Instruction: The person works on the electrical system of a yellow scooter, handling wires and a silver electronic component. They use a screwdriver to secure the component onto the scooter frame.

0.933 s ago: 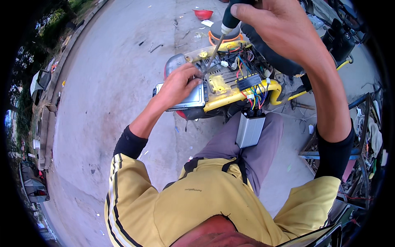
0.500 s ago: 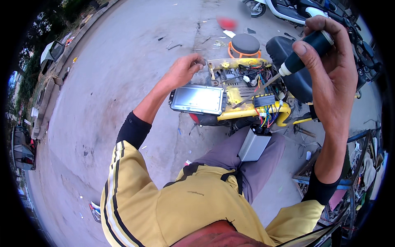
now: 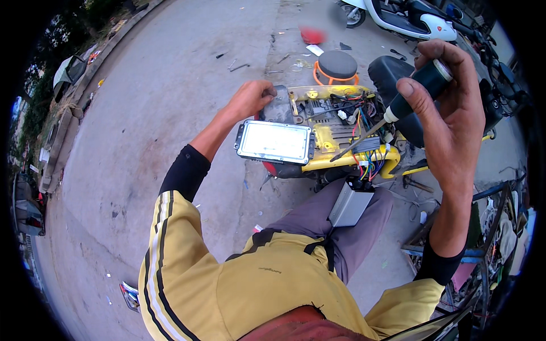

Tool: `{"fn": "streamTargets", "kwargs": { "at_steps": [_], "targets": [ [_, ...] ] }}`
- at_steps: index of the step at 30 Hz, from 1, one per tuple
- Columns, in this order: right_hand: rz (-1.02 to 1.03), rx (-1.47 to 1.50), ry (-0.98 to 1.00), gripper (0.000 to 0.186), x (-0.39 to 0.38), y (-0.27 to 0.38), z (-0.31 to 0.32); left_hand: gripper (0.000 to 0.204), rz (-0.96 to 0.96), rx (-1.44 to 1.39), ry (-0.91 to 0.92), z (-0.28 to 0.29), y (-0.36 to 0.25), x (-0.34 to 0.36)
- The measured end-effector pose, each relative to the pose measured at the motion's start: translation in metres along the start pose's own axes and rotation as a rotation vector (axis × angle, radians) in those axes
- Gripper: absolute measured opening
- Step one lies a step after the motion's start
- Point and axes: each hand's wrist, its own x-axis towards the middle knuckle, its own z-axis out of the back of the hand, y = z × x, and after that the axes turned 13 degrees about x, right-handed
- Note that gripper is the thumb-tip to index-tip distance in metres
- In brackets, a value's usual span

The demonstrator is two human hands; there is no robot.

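Note:
My right hand (image 3: 452, 108) is wrapped round the dark green handle of a screwdriver (image 3: 410, 96). Its long shaft slants down to the left, and the tip sits over the near side of the yellow scooter frame (image 3: 335, 163). Beyond a flat silver box (image 3: 274, 140), at the frame's left end, is my left hand (image 3: 250, 101) with fingers curled together; whatever they pinch is hidden. Coloured wires join a silver controller box (image 3: 351, 204) on my lap to the frame. A small black finned module (image 3: 365, 144) lies near the screwdriver's shaft.
A round grey-topped stool (image 3: 336, 65) with orange legs stands behind the frame, and a black seat (image 3: 392, 85) is to its right. A white scooter (image 3: 392, 20) is parked at the far right. Loose tools and a hammer (image 3: 418, 183) lie on the ground beside a cluttered metal rack (image 3: 483, 250).
My left hand has shifted slightly left and down, its fingers still curled. The right hand and screwdriver have lowered a little, with the tip moving slightly right and down.

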Motion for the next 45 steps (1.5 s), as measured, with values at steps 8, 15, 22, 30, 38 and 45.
{"fn": "streamTargets", "kwargs": {
  "at_steps": [8, 15, 22, 30, 38, 45],
  "targets": [
    [0.149, -0.024, -0.049, 0.05, 0.008, -0.012, 0.001, 0.023, 0.038, -0.066, -0.021, 0.014, 0.002, -0.013],
    [0.228, 0.28, -0.277, 0.03, 0.016, -0.004, -0.051, 0.078, -0.396, 0.04, 0.144, 0.053, -0.07, -0.085],
    [0.132, 0.529, -0.363, 0.028, 0.022, -0.002, -0.082, 0.089, -0.26, 0.205, 0.122, 0.033, -0.08, -0.099],
    [0.116, 0.566, -0.35, 0.022, 0.029, -0.016, -0.087, 0.086, -0.202, 0.27, 0.118, 0.034, -0.09, -0.099],
    [0.171, 0.495, -0.268, 0.02, 0.029, -0.024, -0.086, 0.086, -0.196, 0.274, 0.117, 0.033, -0.09, -0.099],
    [0.261, 0.085, -0.243, 0.025, 0.03, -0.017, -0.083, 0.086, -0.198, 0.301, 0.102, 0.034, -0.093, -0.101]
  ]
}}
